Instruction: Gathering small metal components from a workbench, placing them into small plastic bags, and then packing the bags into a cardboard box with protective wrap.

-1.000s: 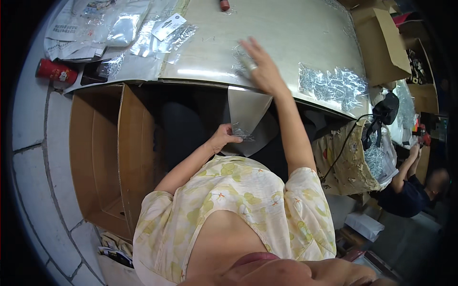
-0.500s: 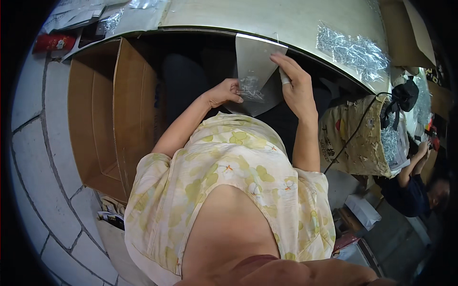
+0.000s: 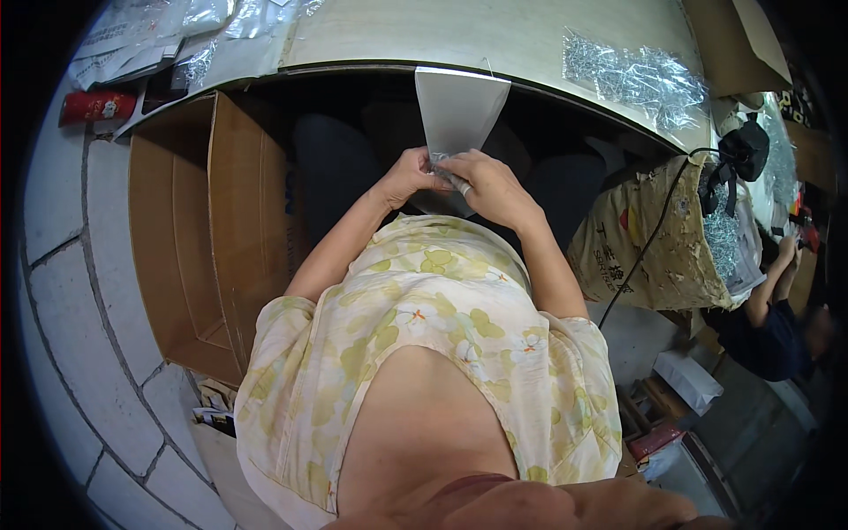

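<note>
Both hands meet in front of my lap, at the lower end of a white tapered panel (image 3: 461, 108) that slopes down from the table's edge. My left hand (image 3: 408, 179) is closed on a small clear plastic bag (image 3: 439, 162), of which only a crumpled bit shows between the hands. From the other side my right hand (image 3: 495, 188) pinches the same bag; one finger wears a pale wrap. The bag's contents are mostly covered by my fingers. A thin wire hook (image 3: 487, 65) stands up at the top of the panel.
Thin shiny metal pieces (image 3: 632, 75) lie heaped on the table (image 3: 424, 35). An open cardboard box (image 3: 181, 230) stands left. A worn sack (image 3: 640, 238) with more metal pieces and a black cable is right. A red can (image 3: 97, 107) lies far left; another person (image 3: 764, 327) works far right.
My right hand has come down from the panel's upper right side to the bag beside my left hand. The bag, with thin metal pieces visible before, is now largely covered.
</note>
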A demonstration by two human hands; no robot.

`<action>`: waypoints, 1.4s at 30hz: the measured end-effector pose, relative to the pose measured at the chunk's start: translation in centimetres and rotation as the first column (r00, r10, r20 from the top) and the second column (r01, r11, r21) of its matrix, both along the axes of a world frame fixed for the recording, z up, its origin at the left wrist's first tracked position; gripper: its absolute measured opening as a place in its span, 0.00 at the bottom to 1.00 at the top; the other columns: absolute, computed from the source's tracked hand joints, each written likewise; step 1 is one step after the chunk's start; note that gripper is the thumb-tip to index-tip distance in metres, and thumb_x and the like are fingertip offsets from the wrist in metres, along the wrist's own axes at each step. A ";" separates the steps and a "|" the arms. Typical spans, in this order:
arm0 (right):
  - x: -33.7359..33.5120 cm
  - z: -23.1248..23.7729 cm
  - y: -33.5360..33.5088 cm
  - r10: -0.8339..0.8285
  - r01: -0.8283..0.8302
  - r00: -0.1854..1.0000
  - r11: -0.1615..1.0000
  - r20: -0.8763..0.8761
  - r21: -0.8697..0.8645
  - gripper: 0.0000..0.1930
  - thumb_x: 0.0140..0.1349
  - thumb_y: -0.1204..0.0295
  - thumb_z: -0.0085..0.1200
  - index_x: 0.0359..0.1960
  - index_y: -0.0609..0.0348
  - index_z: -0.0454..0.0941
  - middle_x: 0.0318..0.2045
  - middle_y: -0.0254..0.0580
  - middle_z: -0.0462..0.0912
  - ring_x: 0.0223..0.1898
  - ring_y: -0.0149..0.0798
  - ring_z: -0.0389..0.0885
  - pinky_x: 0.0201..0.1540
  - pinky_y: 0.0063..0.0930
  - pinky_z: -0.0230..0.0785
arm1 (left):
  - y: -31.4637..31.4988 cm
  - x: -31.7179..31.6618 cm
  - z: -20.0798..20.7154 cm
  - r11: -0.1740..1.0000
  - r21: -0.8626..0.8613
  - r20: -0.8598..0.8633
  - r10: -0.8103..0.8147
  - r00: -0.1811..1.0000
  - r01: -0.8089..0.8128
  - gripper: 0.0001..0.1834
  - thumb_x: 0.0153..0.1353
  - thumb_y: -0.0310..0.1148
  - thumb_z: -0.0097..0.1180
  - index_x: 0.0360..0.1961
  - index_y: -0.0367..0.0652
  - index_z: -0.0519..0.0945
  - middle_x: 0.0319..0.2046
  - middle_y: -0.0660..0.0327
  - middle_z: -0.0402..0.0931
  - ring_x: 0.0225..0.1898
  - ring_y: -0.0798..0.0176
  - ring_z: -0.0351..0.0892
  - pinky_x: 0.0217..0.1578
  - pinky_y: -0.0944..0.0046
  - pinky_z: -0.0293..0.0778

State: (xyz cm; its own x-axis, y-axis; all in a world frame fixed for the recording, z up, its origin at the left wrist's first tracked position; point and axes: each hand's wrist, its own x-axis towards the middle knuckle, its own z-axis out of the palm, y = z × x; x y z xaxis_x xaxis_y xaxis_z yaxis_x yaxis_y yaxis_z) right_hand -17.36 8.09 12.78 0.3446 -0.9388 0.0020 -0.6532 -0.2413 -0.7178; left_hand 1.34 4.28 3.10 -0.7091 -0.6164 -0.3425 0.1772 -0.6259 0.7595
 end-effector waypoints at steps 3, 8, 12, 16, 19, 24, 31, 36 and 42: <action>-0.2 1.0 -1.0 -0.099 0.080 0.991 0.978 0.092 0.191 0.20 0.57 0.82 0.50 0.53 0.60 0.76 0.52 0.56 0.77 0.52 0.53 0.77 0.51 0.37 0.71 | -0.1 0.1 -0.2 1.000 0.004 0.132 0.008 0.991 -0.009 0.22 0.49 0.20 0.67 0.48 0.33 0.76 0.38 0.58 0.81 0.40 0.65 0.82 0.40 0.65 0.82; -0.2 4.0 -3.6 -0.297 0.279 0.955 0.864 0.025 -0.420 0.22 0.56 0.84 0.50 0.55 0.60 0.74 0.55 0.52 0.76 0.58 0.52 0.73 0.59 0.40 0.65 | -0.1 -0.5 -0.5 0.996 -0.086 0.125 0.029 0.992 -0.018 0.22 0.47 0.17 0.65 0.46 0.34 0.78 0.39 0.60 0.82 0.39 0.67 0.81 0.45 0.66 0.78; -0.9 3.2 -3.5 -0.232 0.112 0.951 0.875 -0.203 -0.471 0.26 0.53 0.86 0.51 0.57 0.59 0.71 0.57 0.49 0.74 0.63 0.51 0.67 0.67 0.44 0.57 | -0.5 0.0 -0.3 0.989 -0.110 0.253 -0.065 0.965 0.096 0.23 0.46 0.12 0.57 0.47 0.35 0.78 0.39 0.63 0.81 0.40 0.70 0.79 0.46 0.69 0.75; -0.3 2.2 -0.9 -0.210 0.216 0.976 0.883 0.062 -0.417 0.21 0.53 0.86 0.52 0.51 0.61 0.76 0.49 0.51 0.79 0.55 0.50 0.77 0.58 0.41 0.68 | -0.6 1.0 -1.4 0.992 -0.088 0.189 -0.072 0.979 0.090 0.24 0.45 0.11 0.56 0.47 0.34 0.78 0.39 0.64 0.81 0.41 0.70 0.79 0.45 0.70 0.74; -0.4 1.8 -0.1 -0.271 0.306 0.940 0.938 0.206 -0.165 0.19 0.55 0.84 0.51 0.51 0.62 0.76 0.48 0.53 0.80 0.51 0.51 0.79 0.53 0.38 0.71 | -0.7 1.0 -1.5 0.991 -0.043 0.095 -0.119 0.988 0.124 0.25 0.44 0.11 0.55 0.47 0.33 0.78 0.39 0.64 0.80 0.42 0.70 0.78 0.46 0.70 0.73; 0.9 -0.7 0.2 0.007 0.004 0.998 0.983 -0.058 0.185 0.18 0.57 0.82 0.50 0.50 0.64 0.77 0.44 0.55 0.81 0.46 0.53 0.81 0.50 0.35 0.72 | -0.5 0.4 -1.4 0.997 -0.053 0.068 -0.057 0.996 0.061 0.22 0.45 0.14 0.62 0.45 0.33 0.77 0.36 0.62 0.80 0.37 0.70 0.80 0.42 0.68 0.78; 1.7 -1.3 -0.7 0.043 -0.016 0.990 0.981 -0.134 0.196 0.14 0.58 0.75 0.52 0.46 0.60 0.80 0.42 0.52 0.82 0.43 0.55 0.80 0.46 0.38 0.73 | 0.1 0.1 -1.6 0.997 0.023 0.181 -0.072 0.981 0.069 0.18 0.45 0.20 0.68 0.40 0.36 0.78 0.32 0.62 0.79 0.31 0.69 0.80 0.32 0.68 0.80; 1.1 -0.3 -1.5 -0.122 0.128 0.992 0.968 -0.043 0.218 0.14 0.56 0.77 0.52 0.45 0.61 0.81 0.40 0.53 0.82 0.42 0.54 0.81 0.46 0.39 0.73 | 0.8 0.2 -1.3 0.969 0.190 0.212 -0.199 0.957 0.159 0.15 0.63 0.35 0.57 0.46 0.35 0.80 0.37 0.58 0.82 0.33 0.68 0.83 0.31 0.71 0.81; -2.0 0.4 -1.9 -0.373 0.299 0.865 0.920 0.335 0.253 0.12 0.66 0.75 0.51 0.48 0.68 0.79 0.36 0.40 0.84 0.39 0.30 0.81 0.45 0.22 0.72 | -0.6 1.2 5.3 0.981 -0.127 0.338 -0.095 0.936 0.146 0.23 0.70 0.43 0.46 0.46 0.31 0.80 0.36 0.56 0.83 0.37 0.67 0.83 0.38 0.70 0.79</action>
State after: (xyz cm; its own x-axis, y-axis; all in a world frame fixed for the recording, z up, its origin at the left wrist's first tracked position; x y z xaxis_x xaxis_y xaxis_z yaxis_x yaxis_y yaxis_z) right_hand -19.39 6.21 13.21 0.0171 -0.9925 -0.1207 -0.3486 0.1072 -0.9311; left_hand 2.53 3.65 8.41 -0.6440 -0.5948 -0.4812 -0.1682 -0.5035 0.8475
